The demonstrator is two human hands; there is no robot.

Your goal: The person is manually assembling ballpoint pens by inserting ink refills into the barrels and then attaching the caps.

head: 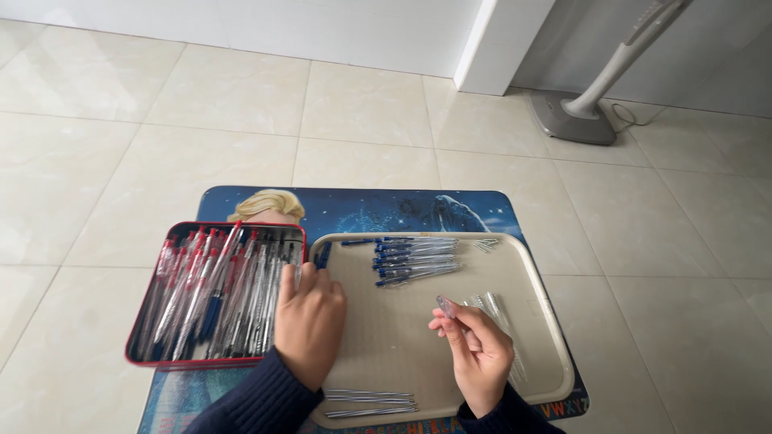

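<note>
Resting surface: beige tray [531, 277] on a picture mat [378, 207]
Tin [145, 309]: red-rimmed, full of pens (red and blue)
Left hand [310, 321]: fingers together, reaching its edge
Right hand [478, 350]: pinching a clear pen barrel [446, 306] over the tray

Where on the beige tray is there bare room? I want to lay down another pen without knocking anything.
The beige tray is bare in its middle, between the row of blue pens above and the thin refills at the near edge, with the left hand and right hand on either side. The red tin is packed full of pens.
</note>
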